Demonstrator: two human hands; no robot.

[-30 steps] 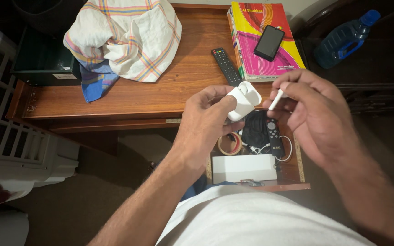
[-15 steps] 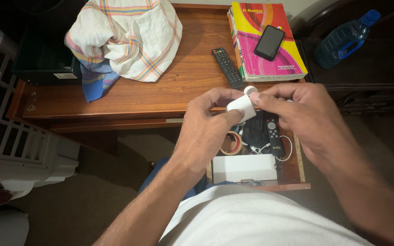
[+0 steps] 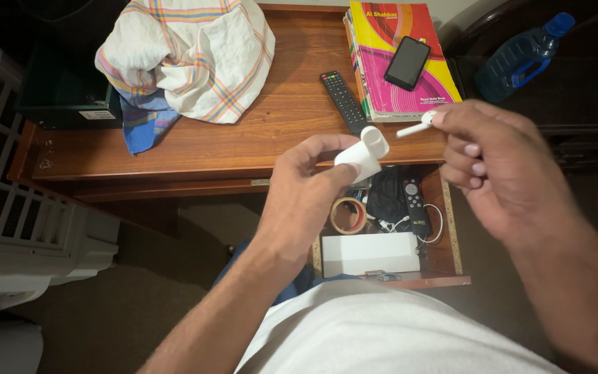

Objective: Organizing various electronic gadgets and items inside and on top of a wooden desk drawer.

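My left hand (image 3: 306,190) grips a small white earbud case (image 3: 363,154) with its lid flipped open, held above the edge of a wooden table (image 3: 257,138). My right hand (image 3: 500,170) pinches a single white earbud (image 3: 415,126) between thumb and forefinger, a short way to the right of the case and apart from it. Below both hands is an open drawer (image 3: 451,239) holding a roll of tape (image 3: 347,215), a small black remote (image 3: 415,206), a black pouch, white cable and a white box (image 3: 369,254).
On the table lie a striped cloth (image 3: 188,55), a black TV remote (image 3: 342,101), and a colourful book (image 3: 399,59) with a black phone (image 3: 408,63) on it. A blue bottle (image 3: 517,57) stands at the right. A white slatted appliance (image 3: 22,201) is on the left.
My two hands were together at the case half a second ago. Now my right hand has drawn away to the right with an earbud, and the case lid stands open.
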